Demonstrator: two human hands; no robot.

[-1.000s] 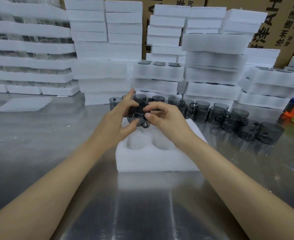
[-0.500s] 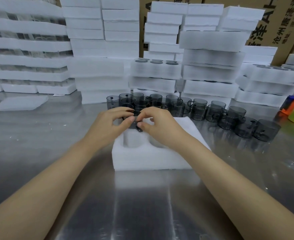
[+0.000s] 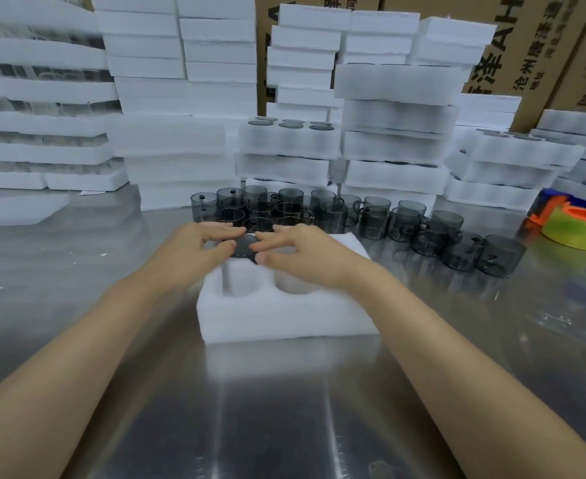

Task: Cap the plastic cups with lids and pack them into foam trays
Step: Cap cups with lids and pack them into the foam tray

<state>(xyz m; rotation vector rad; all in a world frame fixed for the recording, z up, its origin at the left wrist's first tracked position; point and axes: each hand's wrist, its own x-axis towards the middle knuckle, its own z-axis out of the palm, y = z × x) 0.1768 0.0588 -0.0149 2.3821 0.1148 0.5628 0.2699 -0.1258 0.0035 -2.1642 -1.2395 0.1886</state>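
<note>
Head view: dark lid (image 3: 245, 245) pressed at frame centre

I see left hand (image 3: 194, 252) and right hand (image 3: 305, 259), fingers nearly straight, pressing it into a rear pocket of the foam tray (image 3: 284, 316). Loose cups (image 3: 374, 217) stand just behind.

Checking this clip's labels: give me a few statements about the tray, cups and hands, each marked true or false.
1. The left hand and right hand both touch the dark lid. True.
2. The foam tray's two near pockets hold cups. False: both are empty.
3. Loose cups stand behind the tray. True.
4. The tape roll lies on the left of the table. False: it lies on the right.
</note>
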